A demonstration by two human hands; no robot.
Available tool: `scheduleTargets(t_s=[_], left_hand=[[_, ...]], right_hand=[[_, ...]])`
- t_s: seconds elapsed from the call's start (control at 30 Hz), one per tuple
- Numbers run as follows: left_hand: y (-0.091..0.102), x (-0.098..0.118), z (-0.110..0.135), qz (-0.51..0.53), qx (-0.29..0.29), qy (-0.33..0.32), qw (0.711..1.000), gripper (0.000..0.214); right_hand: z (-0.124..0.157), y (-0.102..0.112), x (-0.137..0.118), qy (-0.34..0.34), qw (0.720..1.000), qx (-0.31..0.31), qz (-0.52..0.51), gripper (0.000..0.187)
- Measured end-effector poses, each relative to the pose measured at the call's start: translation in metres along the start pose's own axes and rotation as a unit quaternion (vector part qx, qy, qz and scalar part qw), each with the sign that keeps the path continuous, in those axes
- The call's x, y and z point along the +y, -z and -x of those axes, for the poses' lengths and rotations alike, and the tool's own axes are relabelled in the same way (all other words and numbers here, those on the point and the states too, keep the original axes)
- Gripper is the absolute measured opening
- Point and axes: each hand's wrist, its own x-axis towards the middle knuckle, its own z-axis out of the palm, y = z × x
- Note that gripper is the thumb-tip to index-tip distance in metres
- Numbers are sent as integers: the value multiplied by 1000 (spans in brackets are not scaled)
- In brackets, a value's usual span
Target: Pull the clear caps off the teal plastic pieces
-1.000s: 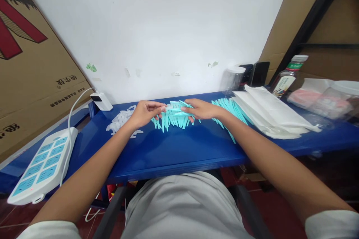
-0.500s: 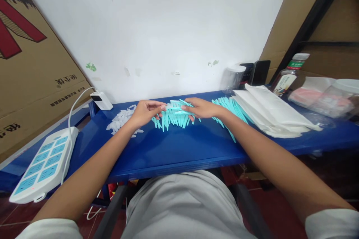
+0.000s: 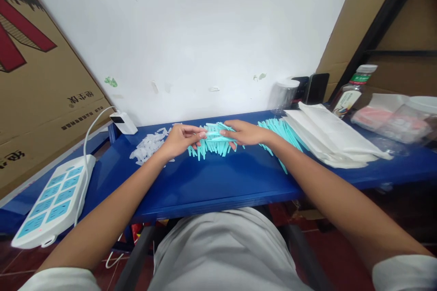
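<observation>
A heap of thin turquoise plastic sticks [image 3: 211,146] lies at the back middle of the blue table [image 3: 218,182]. My right hand [image 3: 246,133] rests on the heap and pinches one turquoise stick [image 3: 218,138] that points left. My left hand [image 3: 180,139] is closed in a pinch at that stick's left tip, where something small and clear shows between the fingertips. A pile of small clear plastic caps [image 3: 148,146] lies just left of my left hand. More turquoise sticks [image 3: 278,132] are fanned out behind my right wrist.
A stack of white bags [image 3: 327,138] lies to the right, with a clear jar [image 3: 282,96], a bottle [image 3: 348,95] and clear tubs [image 3: 406,120] beyond. A white power strip [image 3: 51,202] sits at the left edge, a white charger [image 3: 123,123] by the wall. Cardboard boxes stand on both sides.
My left hand has moved a little to the right, closing onto the tip of the stick held by my right hand. The right hand has stayed in place.
</observation>
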Motion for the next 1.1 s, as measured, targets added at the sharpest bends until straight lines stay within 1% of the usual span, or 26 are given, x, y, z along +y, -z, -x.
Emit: scheduleTargets(t_s=[0.1,0.17,0.3,0.4,0.47,0.5,0.57,0.6,0.63,0.7,0.73,0.77,0.83,0.93,1.0,1.1], left_hand=[[-1,-3,-1,-2,-15,-21,1000,49],[-1,-5,-1,-10,-14,-41,999,44],[-1,-9,-3,-19,-13,-56,998,38],[0,-6,-4,-13,-21,-54,998,41],[8,-1,-5,-34,-21,-59,997,44],[15,3,-5,-61,-22,-60,996,44],[37,9,-4,-156,-31,-60,985,44],[50,12,-2,-206,-53,-49,976,44],[64,14,0,-251,-97,-19,963,45],[87,15,4,-293,-235,82,923,49],[95,13,5,-299,-286,120,903,51],[101,11,6,-313,-298,141,891,51],[104,4,5,-340,-306,163,874,48],[97,-2,3,-353,-312,171,865,40],[93,-1,3,-346,-305,161,873,37],[88,9,5,-316,-271,108,903,37]], right_hand=[[0,-5,-1,-4,1000,-14,-12,67],[0,-7,-2,3,1000,-18,-17,70],[0,-10,-3,23,999,-21,-18,68],[0,-12,-6,19,999,-22,-30,64],[-1,-11,-8,15,999,-7,-31,57],[-1,-10,-8,17,999,8,-27,51],[-1,-7,-8,27,999,45,-12,40],[-1,-5,-8,32,997,64,-2,37],[-1,-3,-6,34,996,79,9,36],[0,1,-2,30,994,99,32,35],[-1,2,0,27,993,105,42,35],[-1,3,2,26,993,109,48,35],[-2,3,6,25,993,108,50,36],[-3,2,8,14,994,101,47,38],[-4,1,7,8,994,101,51,37],[-3,1,7,12,993,102,54,36]])
